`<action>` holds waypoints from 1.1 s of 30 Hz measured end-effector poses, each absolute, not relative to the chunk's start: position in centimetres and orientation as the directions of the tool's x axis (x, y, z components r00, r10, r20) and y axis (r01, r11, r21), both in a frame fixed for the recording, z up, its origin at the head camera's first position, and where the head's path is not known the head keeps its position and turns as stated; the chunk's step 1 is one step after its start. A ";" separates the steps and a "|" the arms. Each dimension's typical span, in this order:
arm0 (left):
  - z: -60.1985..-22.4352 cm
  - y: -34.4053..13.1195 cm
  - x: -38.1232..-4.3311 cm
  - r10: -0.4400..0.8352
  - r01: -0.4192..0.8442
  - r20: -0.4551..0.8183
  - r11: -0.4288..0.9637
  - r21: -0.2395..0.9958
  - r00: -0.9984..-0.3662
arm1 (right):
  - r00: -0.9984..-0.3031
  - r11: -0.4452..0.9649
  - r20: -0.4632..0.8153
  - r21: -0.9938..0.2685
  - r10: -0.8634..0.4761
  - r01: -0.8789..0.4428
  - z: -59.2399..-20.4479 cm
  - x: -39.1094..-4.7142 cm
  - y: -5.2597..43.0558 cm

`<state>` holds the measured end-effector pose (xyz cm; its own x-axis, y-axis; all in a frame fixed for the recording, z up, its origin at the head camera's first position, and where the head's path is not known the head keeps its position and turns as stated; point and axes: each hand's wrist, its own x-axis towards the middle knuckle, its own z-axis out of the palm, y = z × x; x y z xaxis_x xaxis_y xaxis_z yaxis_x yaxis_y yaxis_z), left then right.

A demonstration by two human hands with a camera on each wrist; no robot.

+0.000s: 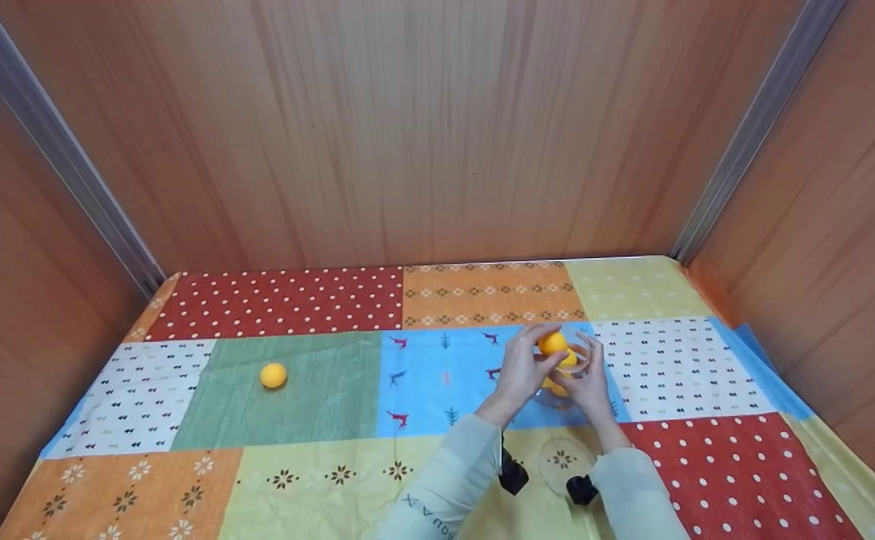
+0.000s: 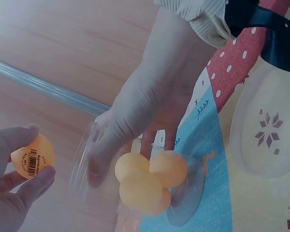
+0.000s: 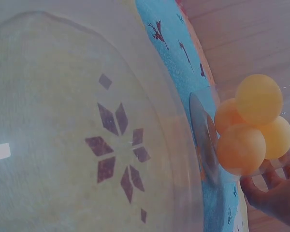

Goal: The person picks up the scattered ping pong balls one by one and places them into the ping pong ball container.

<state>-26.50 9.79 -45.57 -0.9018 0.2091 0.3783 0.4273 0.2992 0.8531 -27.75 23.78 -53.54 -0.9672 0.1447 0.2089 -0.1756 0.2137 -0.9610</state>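
My left hand (image 1: 518, 369) pinches an orange ping-pong ball (image 2: 33, 157) between thumb and fingers, its barcode showing in the left wrist view. The ball is right at the mouth of a clear plastic jar (image 2: 188, 198), which stands on the blue patch of the tablecloth. My right hand (image 1: 588, 384) grips the jar near its rim, thumb on the near side and fingers round the far side. Several more orange ping-pong balls (image 3: 241, 149) lie heaped inside the jar, showing through its wall.
A clear round lid (image 1: 563, 459) lies flat on the yellow patch, between the forearms and nearer than the jar. Another orange ping-pong ball (image 1: 273, 376) sits on the green patch at the left. Wood-grain panels (image 1: 437, 135) enclose the table at the back and sides.
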 end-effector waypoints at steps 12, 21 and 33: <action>-45.5 10.6 -27.2 0.223 0.398 0.336 0.362 0.843 -0.915 | -0.980 0.196 0.157 -0.972 0.123 -0.131 -52.7 -27.4 23.7; -44.9 10.3 -27.0 0.222 0.382 0.314 0.437 0.814 -0.923 | -0.965 0.264 0.221 -0.948 0.143 -0.178 -53.5 -27.9 23.9; -44.5 8.7 -27.0 0.233 0.413 0.342 0.441 0.797 -0.910 | -0.978 0.213 0.138 -0.972 0.156 -0.103 -53.2 -27.9 23.7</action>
<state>-27.05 8.67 -44.45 -0.9102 0.2330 0.3423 0.4126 0.4406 0.7972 -27.90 23.73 -53.22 -0.9781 0.1557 0.1380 -0.1032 0.2126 -0.9717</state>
